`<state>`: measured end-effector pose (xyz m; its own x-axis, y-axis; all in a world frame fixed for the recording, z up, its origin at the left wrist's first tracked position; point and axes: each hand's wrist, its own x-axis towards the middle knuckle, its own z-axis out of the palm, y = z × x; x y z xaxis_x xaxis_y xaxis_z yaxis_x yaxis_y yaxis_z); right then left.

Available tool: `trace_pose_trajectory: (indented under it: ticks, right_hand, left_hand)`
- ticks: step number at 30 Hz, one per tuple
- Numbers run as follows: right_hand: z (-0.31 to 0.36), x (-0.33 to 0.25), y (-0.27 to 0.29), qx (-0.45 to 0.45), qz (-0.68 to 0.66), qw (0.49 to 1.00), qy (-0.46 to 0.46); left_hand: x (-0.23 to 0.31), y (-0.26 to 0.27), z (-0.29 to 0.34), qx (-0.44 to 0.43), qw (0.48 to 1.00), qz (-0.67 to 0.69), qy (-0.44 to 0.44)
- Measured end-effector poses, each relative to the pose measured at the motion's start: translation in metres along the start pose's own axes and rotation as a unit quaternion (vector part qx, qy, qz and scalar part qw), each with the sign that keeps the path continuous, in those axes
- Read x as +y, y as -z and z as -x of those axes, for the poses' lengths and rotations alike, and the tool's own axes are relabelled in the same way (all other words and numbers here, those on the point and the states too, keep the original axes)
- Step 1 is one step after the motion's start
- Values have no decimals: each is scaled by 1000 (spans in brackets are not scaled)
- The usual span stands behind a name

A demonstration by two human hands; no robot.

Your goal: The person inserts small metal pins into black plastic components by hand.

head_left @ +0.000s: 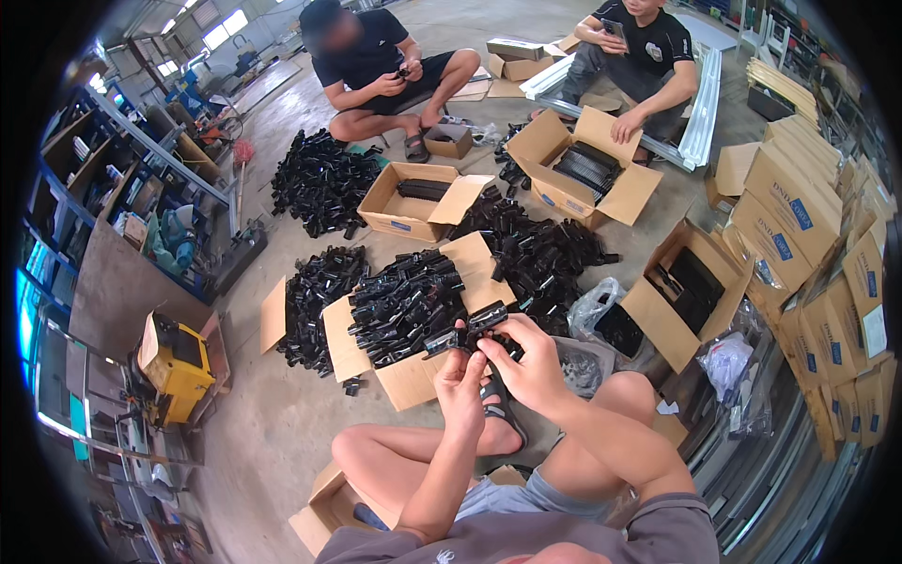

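Observation:
My left hand (459, 390) and my right hand (529, 365) meet in front of me, fingers pinched around glossy black pieces. One short black tubular part (487, 318) sticks up from between them, and another black part (438, 344) points left by my left fingertips. Whether these are joined, I cannot tell; the fingers hide where they meet. Just beyond my hands stands an open cardboard box (410, 386) heaped with similar black parts (404, 301). A grey container (601, 354) with small pieces in it lies right of my right hand, partly hidden by my knee.
Loose black parts form piles at the left (321, 183) and right (554, 258). Open boxes with stacked black pieces stand ahead (385, 218) and at right (658, 324). Two people sit opposite, one (366, 70) handling a black piece, the other (648, 56) holding a phone. Cartons (799, 216) line the right.

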<state>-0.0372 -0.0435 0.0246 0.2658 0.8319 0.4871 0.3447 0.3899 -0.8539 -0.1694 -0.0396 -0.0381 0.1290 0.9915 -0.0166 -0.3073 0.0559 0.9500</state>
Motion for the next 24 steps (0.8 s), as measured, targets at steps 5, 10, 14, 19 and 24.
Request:
trace_pose_trajectory:
  ticks: [5,10,14,19,24]
  right_hand:
    - [2,8,-4,8,-34,998,-55]
    - [2,7,-7,26,-87,994,-62]
    - [1,9,-3,-5,-75,995,-70]
    - [5,7,-7,0,-106,992,-64]
    - [2,14,-5,-9,-109,989,-102]
  left_hand:
    - [17,-13,8,20,996,60,67]
    - [3,-5,2,8,999,43,31]
    - [5,-9,4,-7,997,74,17]
    - [2,-5,1,-3,998,61,-2]
    - [2,-9,3,-14,998,58,-14]
